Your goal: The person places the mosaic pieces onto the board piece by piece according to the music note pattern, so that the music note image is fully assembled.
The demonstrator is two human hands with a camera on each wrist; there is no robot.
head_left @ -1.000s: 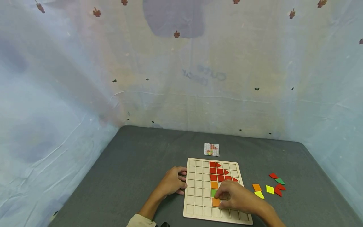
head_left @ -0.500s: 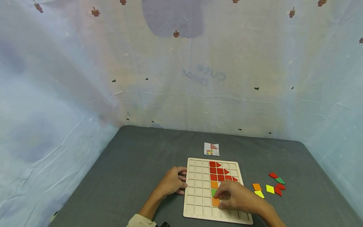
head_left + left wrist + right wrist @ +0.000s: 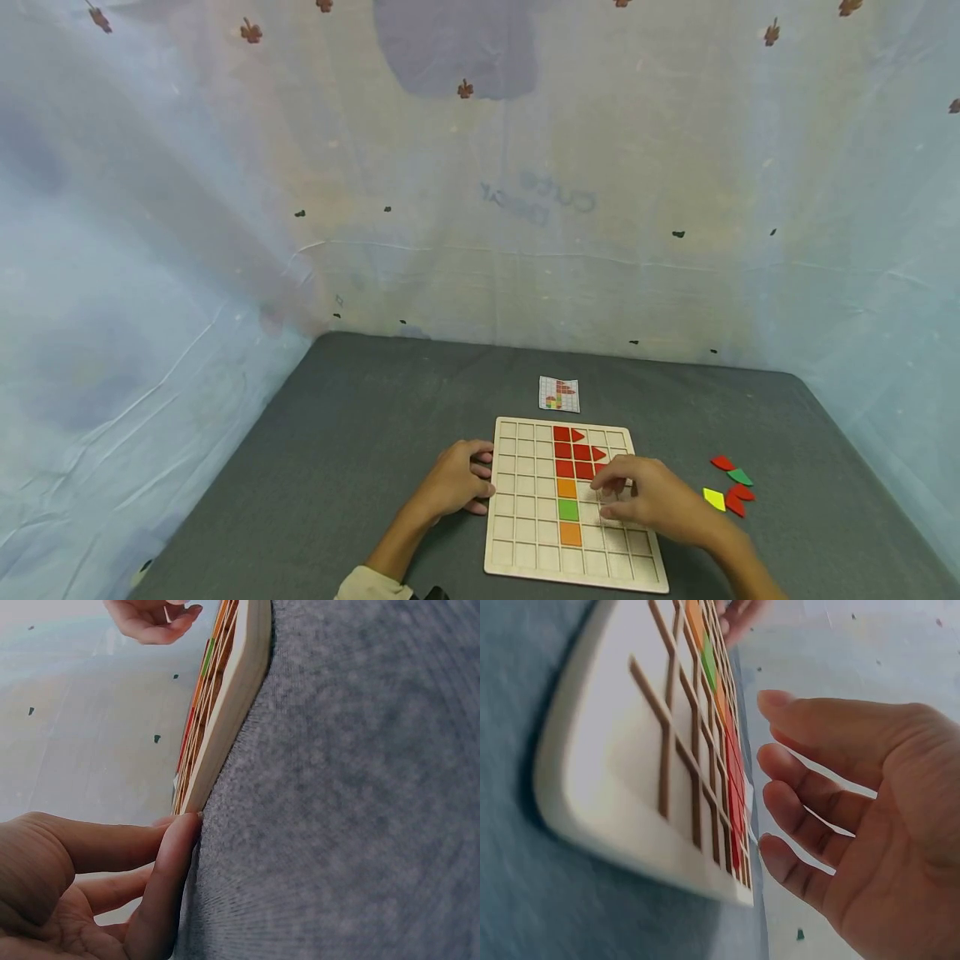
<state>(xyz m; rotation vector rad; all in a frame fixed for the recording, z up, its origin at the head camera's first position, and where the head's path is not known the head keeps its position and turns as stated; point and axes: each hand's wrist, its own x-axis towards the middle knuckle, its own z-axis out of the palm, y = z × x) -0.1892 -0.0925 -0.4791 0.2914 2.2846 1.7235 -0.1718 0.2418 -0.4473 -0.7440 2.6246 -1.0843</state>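
Observation:
A wooden grid board [image 3: 525,550] lies on the dark cloth; its edge [image 3: 240,697] shows in the left wrist view. Red squares and triangles fill upper cells, above a column of an orange square [image 3: 566,488], a green square [image 3: 568,510] and an orange square [image 3: 571,534]. My left hand [image 3: 452,482] holds the board's left edge, its fingertips and thumb against the rim; the left wrist view shows this hand [image 3: 90,885] close up. My right hand [image 3: 656,500] hovers over the board's right side, fingers loosely bent, apart from the surface; this hand [image 3: 885,795] has nothing between its fingers.
A small printed card [image 3: 559,394] lies behind the board. On the right are a yellow piece [image 3: 714,499], a green piece [image 3: 740,477] and several red pieces, one at the back [image 3: 722,462]. A patterned sheet [image 3: 480,183] hangs behind and at the sides.
My right hand has let go of the lower orange square and moved right and up, now covering the loose orange and yellow pieces there. The left hand has not moved.

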